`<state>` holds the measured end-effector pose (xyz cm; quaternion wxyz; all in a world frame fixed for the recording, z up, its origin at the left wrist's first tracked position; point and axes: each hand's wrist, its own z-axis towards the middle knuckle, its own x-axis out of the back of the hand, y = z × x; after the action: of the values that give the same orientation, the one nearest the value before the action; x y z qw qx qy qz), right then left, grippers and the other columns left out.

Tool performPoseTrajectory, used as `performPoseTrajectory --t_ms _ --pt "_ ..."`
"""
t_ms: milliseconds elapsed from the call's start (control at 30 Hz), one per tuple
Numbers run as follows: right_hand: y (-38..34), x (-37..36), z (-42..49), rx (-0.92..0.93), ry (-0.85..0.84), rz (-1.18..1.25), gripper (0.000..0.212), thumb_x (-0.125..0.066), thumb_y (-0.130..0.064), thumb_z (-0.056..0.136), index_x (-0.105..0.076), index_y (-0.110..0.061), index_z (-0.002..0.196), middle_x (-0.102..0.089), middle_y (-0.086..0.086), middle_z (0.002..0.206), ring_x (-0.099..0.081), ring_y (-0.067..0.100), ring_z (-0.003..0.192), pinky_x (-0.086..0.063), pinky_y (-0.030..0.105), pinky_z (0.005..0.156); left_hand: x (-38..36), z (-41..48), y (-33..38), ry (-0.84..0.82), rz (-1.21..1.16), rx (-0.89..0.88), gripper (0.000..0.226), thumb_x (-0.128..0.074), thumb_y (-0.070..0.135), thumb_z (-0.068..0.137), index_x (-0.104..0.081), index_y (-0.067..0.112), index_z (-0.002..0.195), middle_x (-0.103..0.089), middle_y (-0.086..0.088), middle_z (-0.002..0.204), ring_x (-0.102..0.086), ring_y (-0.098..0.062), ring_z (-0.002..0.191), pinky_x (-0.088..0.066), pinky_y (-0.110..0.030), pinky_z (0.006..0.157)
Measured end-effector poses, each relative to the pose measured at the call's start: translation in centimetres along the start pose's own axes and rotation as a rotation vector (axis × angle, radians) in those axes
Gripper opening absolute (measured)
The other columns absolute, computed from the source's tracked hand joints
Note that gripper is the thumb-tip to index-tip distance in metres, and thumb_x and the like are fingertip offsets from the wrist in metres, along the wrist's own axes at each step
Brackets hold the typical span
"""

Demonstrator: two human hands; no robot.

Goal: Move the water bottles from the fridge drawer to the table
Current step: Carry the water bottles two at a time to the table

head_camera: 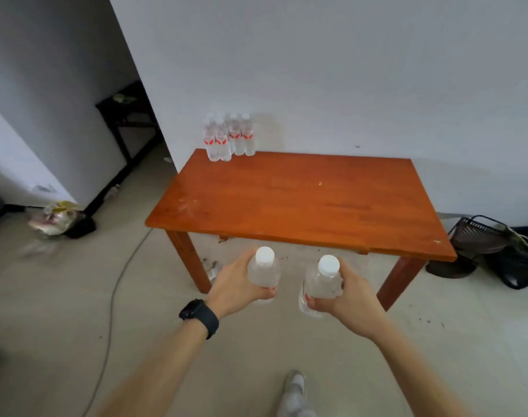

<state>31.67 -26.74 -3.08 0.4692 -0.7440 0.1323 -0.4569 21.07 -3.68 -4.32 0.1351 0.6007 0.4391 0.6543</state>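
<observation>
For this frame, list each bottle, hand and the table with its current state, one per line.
Left hand: closed around a bottle, grip on its body.
Right hand: closed around a bottle, grip on its body.
Left bottle: capped, held upright, short of the table.
Right bottle: capped, held upright, short of the table.
Bottles on table: standing upright, clustered at the far left corner.
Table: mostly bare.

Bottles point(229, 139) stand at the table's point(301, 206) far left corner.

Two clear, white-capped water bottles point(264, 270) point(324, 279) stand upright side by side short of the orange wooden table point(301, 206), whose far-left corner bears four red-labelled bottles point(229, 136).
</observation>
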Motion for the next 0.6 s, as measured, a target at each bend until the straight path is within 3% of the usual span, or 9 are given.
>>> performPoseTrajectory --t_ms 300,433,600 --pt "-2.0 -0.1 19.0 0.04 -0.042 -0.026 0.06 -0.087 -0.033 0.065 -0.05 -0.039 0.11 -0.065 -0.017 0.094 -0.061 0.0 0.083 -0.039 0.012 0.059 4.1 16.5 -1.6 0.023 0.025 0.011 0.066 -0.087 0.043 0.067 -0.044 0.045 0.118 -0.063 0.02 0.104 -0.062 -0.005 0.095 -0.045 -0.015 0.071" --pt "-2.5 -0.5 26.2 0.036 -0.069 -0.046 0.061 -0.086 -0.032 0.067 -0.047 -0.04 0.114 -0.065 -0.017 0.096 -0.063 0.003 0.085 -0.044 0.018 0.064 5.3 22.8 -3.2 0.044 0.023 0.037 0.071 -0.087 0.047 0.064 -0.044 0.043 0.121 -0.065 0.018 0.107 -0.065 -0.008 0.1 -0.057 -0.031 0.087" --pt "-2.6 -2.1 34.3 0.014 -0.109 -0.07 0.063 -0.085 -0.026 0.069 -0.046 -0.038 0.117 -0.064 -0.017 0.096 -0.063 0.004 0.086 -0.046 0.02 0.067 6.7 30.6 -5.8 0.032 0.006 0.066 0.073 -0.088 0.05 0.063 -0.044 0.046 0.12 -0.066 0.02 0.106 -0.065 -0.008 0.099 -0.058 -0.036 0.088"
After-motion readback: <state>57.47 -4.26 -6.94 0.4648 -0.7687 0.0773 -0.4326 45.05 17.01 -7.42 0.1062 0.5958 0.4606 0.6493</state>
